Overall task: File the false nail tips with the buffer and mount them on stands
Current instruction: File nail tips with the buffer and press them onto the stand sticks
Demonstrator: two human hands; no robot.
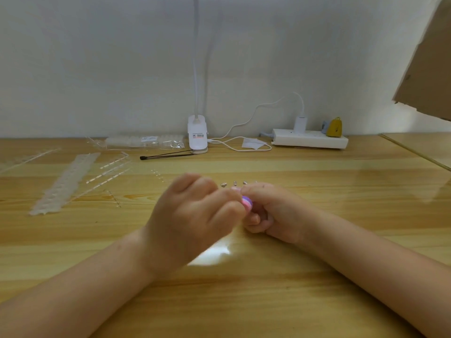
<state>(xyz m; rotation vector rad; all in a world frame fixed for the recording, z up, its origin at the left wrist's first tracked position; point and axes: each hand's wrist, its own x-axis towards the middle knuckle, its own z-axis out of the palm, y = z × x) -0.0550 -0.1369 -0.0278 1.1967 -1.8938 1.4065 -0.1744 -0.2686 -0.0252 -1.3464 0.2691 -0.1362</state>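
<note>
Both hands meet over the middle of the wooden table (244, 301), the left hand (192, 215) and right hand (273, 211) closing the gap between them. Just beyond the knuckles lie small metal stands (234, 183) in a row, blocking a straight push forward. To the left, a white strip (64, 184) and clear rods (109, 174) crowd the surface. At the back wall stand a clip lamp (198, 135), its cable (244, 147) and a power strip (310, 140). Bare wood lies open near the front edge and to the right of the right forearm.
</note>
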